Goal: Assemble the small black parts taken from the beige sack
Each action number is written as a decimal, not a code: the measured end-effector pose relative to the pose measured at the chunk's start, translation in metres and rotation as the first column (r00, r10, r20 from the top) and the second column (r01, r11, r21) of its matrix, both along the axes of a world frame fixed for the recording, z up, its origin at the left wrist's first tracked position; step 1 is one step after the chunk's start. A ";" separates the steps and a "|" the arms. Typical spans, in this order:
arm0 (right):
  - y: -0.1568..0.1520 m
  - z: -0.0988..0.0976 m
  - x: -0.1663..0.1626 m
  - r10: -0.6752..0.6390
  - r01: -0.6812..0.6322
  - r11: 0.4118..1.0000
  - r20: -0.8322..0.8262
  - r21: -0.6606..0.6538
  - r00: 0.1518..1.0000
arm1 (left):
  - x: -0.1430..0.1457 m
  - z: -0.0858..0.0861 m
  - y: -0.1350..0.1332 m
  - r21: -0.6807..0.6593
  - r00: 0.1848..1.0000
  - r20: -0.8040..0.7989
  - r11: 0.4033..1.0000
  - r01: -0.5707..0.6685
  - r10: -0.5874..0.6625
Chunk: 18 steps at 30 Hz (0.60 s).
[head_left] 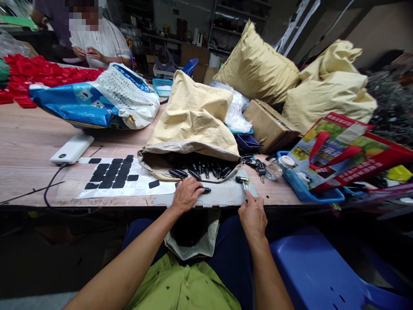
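Note:
My left hand (186, 193) rests on a grey plate (222, 194) at the table's front edge, its fingers closed on a small black part (204, 189). My right hand (252, 215) grips the handle of a small hammer (241, 181), whose head hovers over the plate's right end. Just behind the plate a tan paper sack (193, 125) lies open, with several black parts (203, 168) spilling from its mouth. To the left lies a white sheet (142, 185) carrying several black square pads (112, 172).
A white power bank (71, 149) with a cable lies at left, behind it a blue and white bag (97, 99) and red parts (32, 75). A blue basket (309, 191) holds a red shopping bag at right. Another person (97, 43) works at the far side. A blue stool (322, 271) stands at my right.

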State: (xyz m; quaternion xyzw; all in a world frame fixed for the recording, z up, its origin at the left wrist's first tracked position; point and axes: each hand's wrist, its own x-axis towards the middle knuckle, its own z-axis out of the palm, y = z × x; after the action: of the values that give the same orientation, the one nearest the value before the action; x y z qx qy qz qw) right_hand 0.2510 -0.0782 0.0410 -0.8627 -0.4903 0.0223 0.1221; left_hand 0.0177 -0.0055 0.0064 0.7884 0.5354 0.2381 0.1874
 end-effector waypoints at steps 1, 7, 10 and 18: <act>0.002 -0.002 0.000 0.019 -0.019 1.000 0.009 0.001 1.000 | 0.000 0.000 0.000 0.002 1.000 -0.004 1.000 0.002 -0.002; 0.004 -0.016 0.004 0.098 -0.107 0.988 0.082 0.114 0.992 | -0.002 -0.003 0.001 0.013 1.000 -0.026 1.000 0.014 -0.013; 0.003 -0.017 0.002 0.126 -0.161 0.960 0.160 0.229 0.979 | -0.003 -0.005 0.001 0.013 0.999 -0.034 1.000 0.011 -0.011; 0.017 -0.012 -0.040 0.641 -0.603 0.730 -0.016 0.322 0.767 | -0.004 -0.005 0.001 0.014 0.999 -0.038 0.999 0.030 -0.030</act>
State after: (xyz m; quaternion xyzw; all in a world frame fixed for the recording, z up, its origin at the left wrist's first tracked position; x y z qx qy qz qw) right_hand 0.2112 -0.0615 0.0288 -0.6162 -0.7398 0.0423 0.2669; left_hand 0.0139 -0.0042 0.0017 0.8020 0.5252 0.2243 0.1750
